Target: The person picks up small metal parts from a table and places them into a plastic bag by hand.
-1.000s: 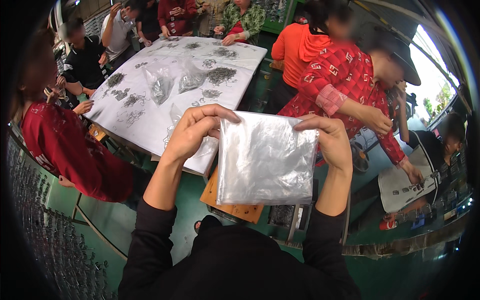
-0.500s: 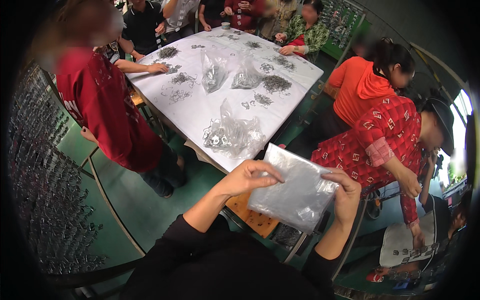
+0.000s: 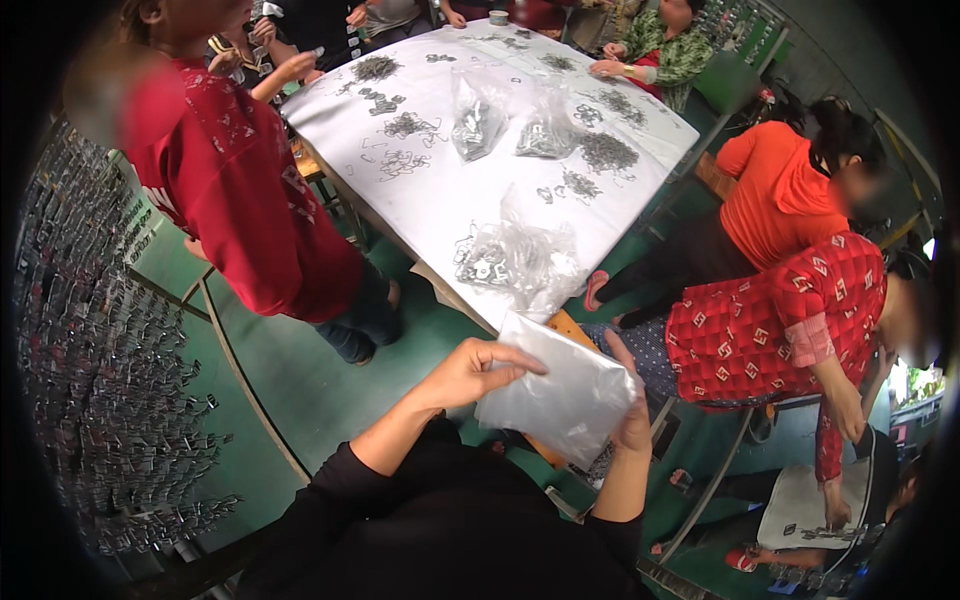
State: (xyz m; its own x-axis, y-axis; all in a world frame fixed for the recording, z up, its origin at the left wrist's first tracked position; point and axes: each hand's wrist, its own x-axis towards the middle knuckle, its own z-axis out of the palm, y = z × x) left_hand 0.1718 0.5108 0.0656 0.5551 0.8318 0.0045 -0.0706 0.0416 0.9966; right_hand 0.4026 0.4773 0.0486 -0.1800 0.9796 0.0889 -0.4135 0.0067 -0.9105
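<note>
Clear plastic bag (image 3: pixel 568 392), probably light and slippery, best edge-held, is gripped by right hand (image 3: pixel 630 405); whether left hand (image 3: pixel 475 375) grips cannot be told.

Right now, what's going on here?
The camera wearer has a flat clear plastic packet out in front: the right hand grips its right edge, the left hand's fingers lie over its left part. Just beyond, the white-covered table bears piles of small wire-like pieces and clear bags. Other people stand or sit around it.
</note>
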